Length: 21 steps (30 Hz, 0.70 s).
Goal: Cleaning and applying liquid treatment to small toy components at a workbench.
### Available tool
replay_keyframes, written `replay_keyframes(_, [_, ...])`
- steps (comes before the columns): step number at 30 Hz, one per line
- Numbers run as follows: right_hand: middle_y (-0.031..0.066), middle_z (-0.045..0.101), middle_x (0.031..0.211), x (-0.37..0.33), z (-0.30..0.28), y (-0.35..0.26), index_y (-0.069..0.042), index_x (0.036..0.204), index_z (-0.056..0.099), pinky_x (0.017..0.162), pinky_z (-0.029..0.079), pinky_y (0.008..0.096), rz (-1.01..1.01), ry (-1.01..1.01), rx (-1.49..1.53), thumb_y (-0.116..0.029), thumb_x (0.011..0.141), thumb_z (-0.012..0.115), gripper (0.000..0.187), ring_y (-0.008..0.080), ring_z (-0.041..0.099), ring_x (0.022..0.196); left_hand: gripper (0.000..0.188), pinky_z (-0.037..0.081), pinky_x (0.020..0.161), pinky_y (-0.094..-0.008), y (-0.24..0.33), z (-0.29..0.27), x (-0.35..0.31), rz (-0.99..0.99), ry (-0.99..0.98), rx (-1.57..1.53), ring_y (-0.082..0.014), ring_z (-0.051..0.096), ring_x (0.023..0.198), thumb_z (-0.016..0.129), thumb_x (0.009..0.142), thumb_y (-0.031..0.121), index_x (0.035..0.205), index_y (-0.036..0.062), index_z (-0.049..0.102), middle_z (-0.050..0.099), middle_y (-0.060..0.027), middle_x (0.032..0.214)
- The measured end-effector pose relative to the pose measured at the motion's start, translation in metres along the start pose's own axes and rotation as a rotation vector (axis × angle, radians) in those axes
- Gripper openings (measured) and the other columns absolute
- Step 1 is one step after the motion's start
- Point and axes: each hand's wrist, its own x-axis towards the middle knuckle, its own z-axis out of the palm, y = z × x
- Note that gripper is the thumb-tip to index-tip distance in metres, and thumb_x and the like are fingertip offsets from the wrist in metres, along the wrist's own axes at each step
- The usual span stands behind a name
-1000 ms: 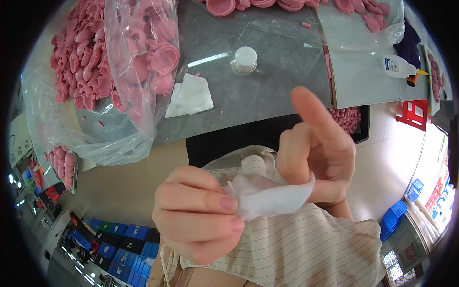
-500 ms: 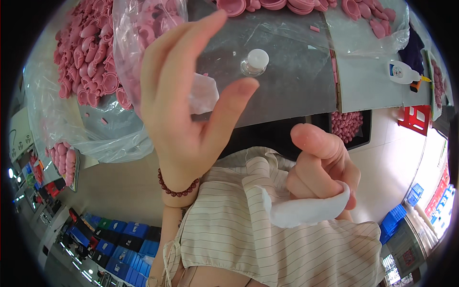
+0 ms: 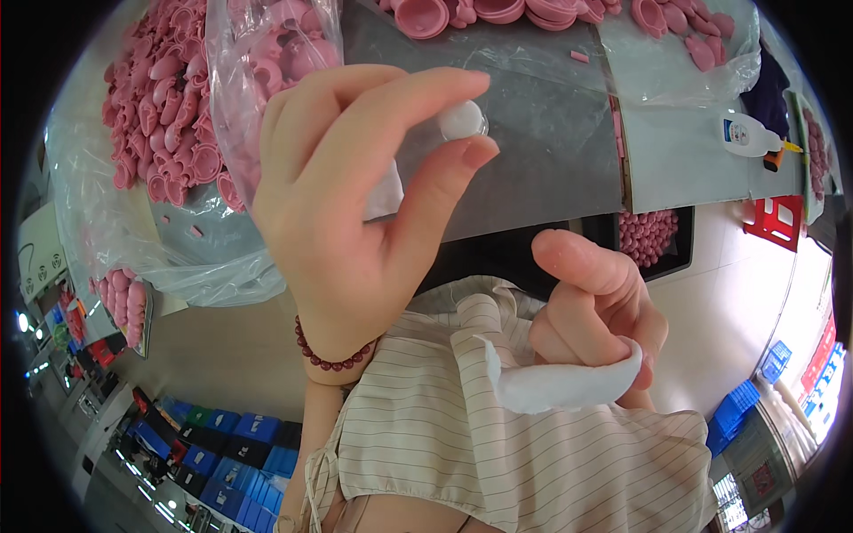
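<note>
My left hand (image 3: 355,186) is over the grey worktable, its thumb and index finger apart on either side of a small clear bottle with a white cap (image 3: 461,121). Whether the fingertips touch the bottle I cannot tell. A white pad or folded cloth (image 3: 385,194) shows partly behind that hand, between palm and thumb. Close to my body, my right hand (image 3: 604,306) has its fingers curled on a soft white cloth (image 3: 564,387) that hangs below them; the index finger points toward the table.
Pink moulded parts (image 3: 169,107) lie heaped at the left beside a clear plastic bag (image 3: 267,62). More pink cups (image 3: 422,16) line the table's far side. A white squeeze bottle (image 3: 749,135) lies at the right. Below the table edge is a black tray of pink pieces (image 3: 649,238).
My left hand has come down, and its index finger has bent in toward the thumb around the capped bottle. The right hand keeps the white cloth, almost unmoved.
</note>
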Motion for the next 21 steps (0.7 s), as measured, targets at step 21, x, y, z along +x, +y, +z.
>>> replay_keyframes(21, [0.0003, 0.047, 0.057, 0.000, -0.006, -0.001, 0.012, 0.127, 0.007, 0.048, 0.034, 0.0214, -0.018, -0.075, -0.264, -0.003, 0.067, 0.066, 0.086, 0.0079, 0.043, 0.054, 0.044, 0.028, 0.052, -0.0278, -0.006, -0.027, -0.016, 0.137, -0.075, -0.510, -0.0160, 0.038, 0.058, 0.062, 0.071, 0.037, 0.084, -0.0025, 0.049, 0.045, -0.0104, 0.068])
